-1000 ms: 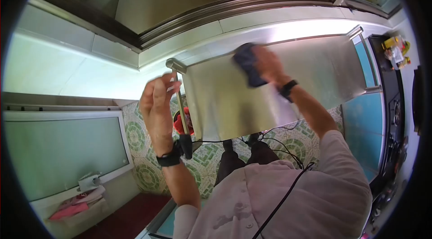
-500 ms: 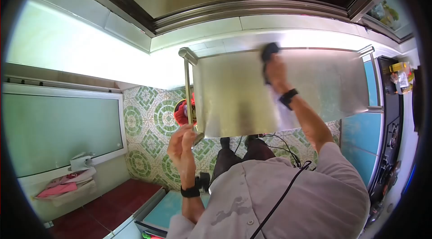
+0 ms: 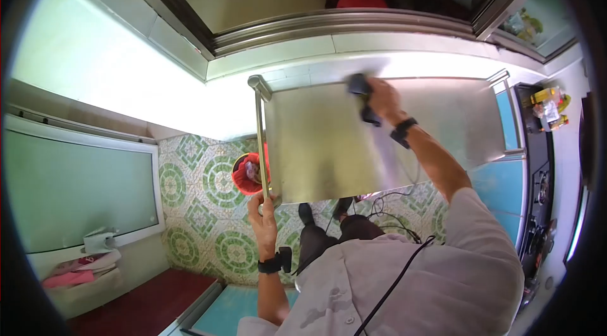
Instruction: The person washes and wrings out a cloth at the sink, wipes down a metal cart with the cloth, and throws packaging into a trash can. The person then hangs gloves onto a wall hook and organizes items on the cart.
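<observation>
A stainless steel table (image 3: 303,146) with tubular side rails stands in front of me. Over its far half, my right hand (image 3: 384,101) is closed around a black handheld object (image 3: 361,92), whose kind is blurred by motion. The object is at the tabletop near the wall edge; whether it touches the metal I cannot tell. My left hand (image 3: 262,219) grips the near end of the left side rail (image 3: 261,146) at the table's front left corner. Both wrists wear black bands.
A red-lined bin (image 3: 248,175) sits on the patterned floor left of the table. Black cables (image 3: 395,222) lie on the floor near my feet. A stove (image 3: 539,190) on a counter is at the right. A sliding window frame (image 3: 354,23) runs along the wall ahead.
My right hand has shifted left and slightly toward me in view with the black object. My left hand has closed on the rail's end. The camera view has moved a little.
</observation>
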The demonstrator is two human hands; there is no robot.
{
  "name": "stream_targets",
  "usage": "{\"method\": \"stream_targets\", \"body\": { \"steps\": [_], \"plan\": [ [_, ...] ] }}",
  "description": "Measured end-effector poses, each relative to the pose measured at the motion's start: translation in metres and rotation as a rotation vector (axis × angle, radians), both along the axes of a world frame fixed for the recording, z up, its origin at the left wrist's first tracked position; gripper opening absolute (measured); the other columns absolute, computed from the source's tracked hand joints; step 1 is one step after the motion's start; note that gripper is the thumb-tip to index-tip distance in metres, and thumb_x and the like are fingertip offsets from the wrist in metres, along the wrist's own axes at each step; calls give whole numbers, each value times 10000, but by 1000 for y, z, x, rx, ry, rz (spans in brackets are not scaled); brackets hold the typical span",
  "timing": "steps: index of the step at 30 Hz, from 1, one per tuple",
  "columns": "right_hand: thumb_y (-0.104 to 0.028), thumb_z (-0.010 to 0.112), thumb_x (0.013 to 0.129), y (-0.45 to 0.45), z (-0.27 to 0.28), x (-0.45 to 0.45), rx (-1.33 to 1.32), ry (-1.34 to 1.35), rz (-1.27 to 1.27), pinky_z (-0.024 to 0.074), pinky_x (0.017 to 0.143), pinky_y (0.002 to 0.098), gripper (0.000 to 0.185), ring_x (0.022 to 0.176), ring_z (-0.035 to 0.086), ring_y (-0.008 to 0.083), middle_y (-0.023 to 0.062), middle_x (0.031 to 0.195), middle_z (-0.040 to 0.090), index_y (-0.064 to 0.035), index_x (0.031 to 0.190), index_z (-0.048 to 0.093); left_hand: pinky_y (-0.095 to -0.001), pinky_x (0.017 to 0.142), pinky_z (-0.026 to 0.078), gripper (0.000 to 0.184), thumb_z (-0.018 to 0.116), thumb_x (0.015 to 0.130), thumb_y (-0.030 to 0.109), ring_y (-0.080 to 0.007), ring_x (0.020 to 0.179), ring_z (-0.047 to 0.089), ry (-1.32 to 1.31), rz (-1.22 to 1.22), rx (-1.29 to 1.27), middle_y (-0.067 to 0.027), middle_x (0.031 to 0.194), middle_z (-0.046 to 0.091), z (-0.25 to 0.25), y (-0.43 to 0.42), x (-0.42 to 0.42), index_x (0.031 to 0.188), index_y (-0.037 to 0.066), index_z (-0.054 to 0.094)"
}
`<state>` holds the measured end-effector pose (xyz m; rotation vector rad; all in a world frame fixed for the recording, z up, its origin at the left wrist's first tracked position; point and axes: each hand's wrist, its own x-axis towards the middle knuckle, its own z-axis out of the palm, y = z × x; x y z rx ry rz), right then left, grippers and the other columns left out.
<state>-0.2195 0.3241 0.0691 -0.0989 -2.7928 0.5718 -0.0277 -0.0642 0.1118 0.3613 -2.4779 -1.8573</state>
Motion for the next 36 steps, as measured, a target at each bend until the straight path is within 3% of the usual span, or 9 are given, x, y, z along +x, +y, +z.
{"method": "stream_targets", "body": {
  "steps": [2, 4, 6, 11, 15, 22, 29, 32, 36],
  "plan": [
    [-63, 529, 801, 48, 29, 11, 27, 38, -119, 511, 746, 417, 243, 878, 625, 350, 157, 971, 643, -64, 1040, 571, -309, 765, 405, 247, 523, 911, 232, -151, 876, 481, 38, -7, 24, -60, 917, 531, -7, 0, -6, 971, 5, 602],
    [-90, 542, 833, 31, 103, 23, -413, 159, -232, 514, 720, 407, 244, 853, 628, 364, 191, 958, 643, -45, 1072, 562, -311, 768, 396, 253, 522, 905, 252, -159, 865, 469, 132, -40, 58, -60, 911, 516, -19, -2, -5, 927, 15, 607],
    [-105, 563, 841, 28, 100, -3, -258, 457, -189, 501, 694, 439, 242, 824, 618, 398, 216, 915, 635, -29, 1071, 562, -310, 770, 381, 254, 522, 896, 263, -159, 848, 457, 121, -31, 89, -59, 913, 507, -15, 1, -5, 894, 24, 608],
    [-48, 515, 739, -98, 48, -85, -39, 328, 189, 490, 695, 448, 229, 846, 589, 377, 223, 931, 582, -12, 957, 572, -302, 762, 371, 253, 494, 903, 249, -156, 825, 446, 139, -23, 139, -64, 917, 521, -28, 0, -7, 928, 18, 593],
    [-20, 507, 740, -250, 57, -76, -80, 266, 320, 519, 624, 431, 464, 749, 614, 339, 177, 911, 590, -10, 1203, 534, -318, 751, 382, 237, 475, 906, 228, -171, 816, 472, 145, -71, 110, -71, 911, 543, -25, -4, -2, 946, 17, 576],
    [-39, 579, 718, -64, 47, -49, 209, 499, 136, 526, 548, 404, 430, 663, 607, 302, 141, 850, 588, -83, 1145, 600, -342, 747, 360, 189, 491, 882, 184, -202, 828, 467, 166, -6, 139, -78, 832, 541, -16, 3, -10, 862, 20, 584],
    [-214, 572, 799, 10, 107, -28, -13, 15, -544, 520, 748, 421, 279, 871, 635, 364, 161, 942, 664, -130, 1055, 647, -362, 726, 356, 178, 523, 850, 183, -222, 794, 461, 287, -39, 26, -84, 770, 547, -22, -1, -12, 837, 17, 585],
    [-213, 555, 826, -23, 95, -46, -74, 381, -297, 523, 666, 448, 251, 745, 638, 393, 204, 832, 652, -41, 1004, 597, -366, 728, 356, 183, 528, 846, 189, -224, 795, 465, 260, -59, -6, -78, 759, 546, -23, -2, -11, 835, 16, 587],
    [-158, 527, 837, -126, 89, -62, -1, 176, 177, 506, 684, 477, 552, 796, 617, 377, 195, 949, 609, -166, 1364, 362, -329, 724, 371, 210, 506, 876, 206, -188, 791, 474, 301, -46, -17, -73, 824, 520, -30, 2, -10, 862, 11, 583]
  ]
}}
